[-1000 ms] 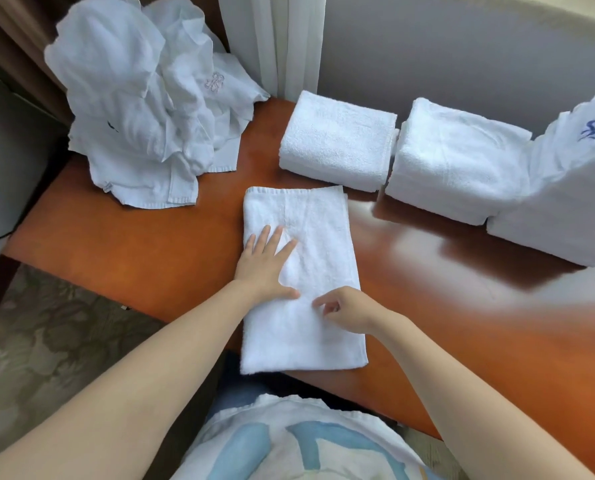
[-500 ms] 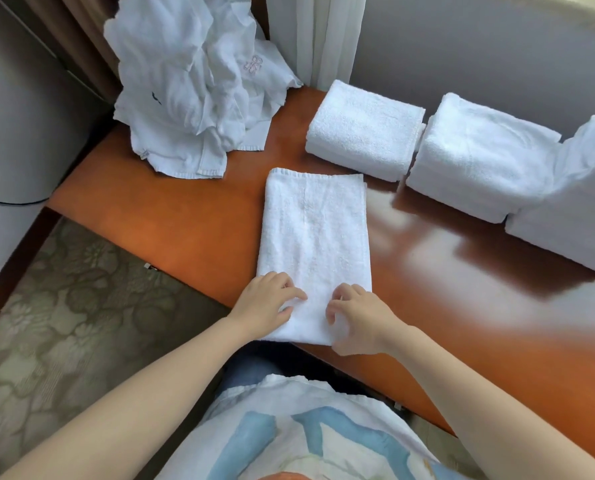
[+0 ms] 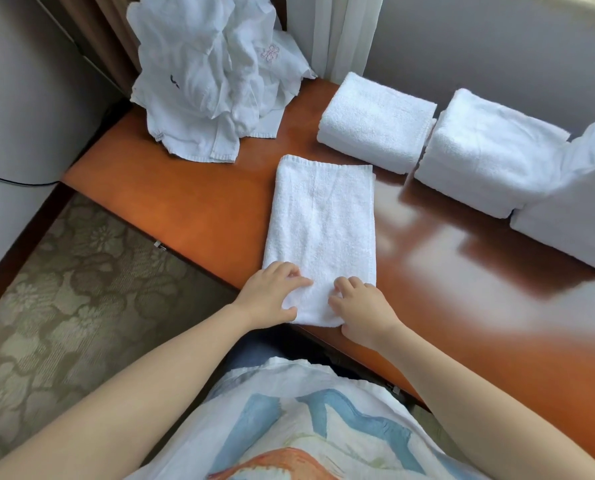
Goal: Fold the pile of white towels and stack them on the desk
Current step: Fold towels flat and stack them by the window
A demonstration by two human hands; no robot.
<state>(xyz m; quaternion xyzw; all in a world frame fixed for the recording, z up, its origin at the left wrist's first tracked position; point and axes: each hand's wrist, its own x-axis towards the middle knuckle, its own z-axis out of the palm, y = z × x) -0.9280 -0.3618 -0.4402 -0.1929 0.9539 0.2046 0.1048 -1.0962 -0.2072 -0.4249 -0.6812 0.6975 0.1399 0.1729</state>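
Where the near end of the towel (image 3: 320, 233) meets the edge of the worktop (image 3: 185, 209), the two hands cover it, so both near corners are hidden. The left hand (image 3: 272, 292) has its fingers curled down on the left near corner, thumb lying along the near edge. The right hand (image 3: 362, 310) is curled the same way on the right near corner, thumb at the edge. Each pinches the cloth, though whether the thumbs reach under it cannot be told. This one towel lies flat as a long strip in the middle of the worktop, running away from the person.

One loose pile (image 3: 213, 81) sits at the far left corner, too crumpled for its towels to be counted. A dark mark and a pale pink emblem show on it, neither readable. Three folded stacks line the far right side. The first stack (image 3: 375, 123) and second stack (image 3: 490, 154) lie just beside each other, and the third stack (image 3: 580, 209) is cut off by the right border. How many towels each stack holds is unclear.
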